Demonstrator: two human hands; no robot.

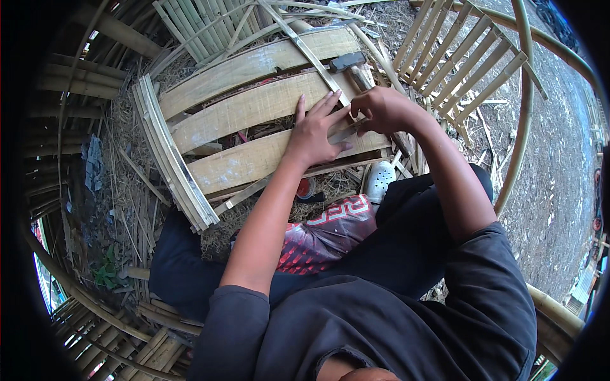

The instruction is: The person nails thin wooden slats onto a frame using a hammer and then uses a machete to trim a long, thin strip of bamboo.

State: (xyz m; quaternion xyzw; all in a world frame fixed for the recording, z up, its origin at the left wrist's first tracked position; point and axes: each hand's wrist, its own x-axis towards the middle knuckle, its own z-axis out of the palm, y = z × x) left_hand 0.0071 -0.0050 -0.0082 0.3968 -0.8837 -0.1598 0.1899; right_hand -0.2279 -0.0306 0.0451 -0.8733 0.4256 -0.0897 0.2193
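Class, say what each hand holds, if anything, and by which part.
Left hand touches a bamboo strip near its end, grip unclear; whether the curled right hand holds anything cannot be told.

To my left stands a wall of bamboo poles (86,82), daylight in its gaps (94,35); around me the ground (117,203) is littered with straw (216,244) and bamboo scraps (145,176); a green plant (109,272) sits low on my left; to my right, past a bamboo pole (525,108), lies a rough grey surface (553,190).
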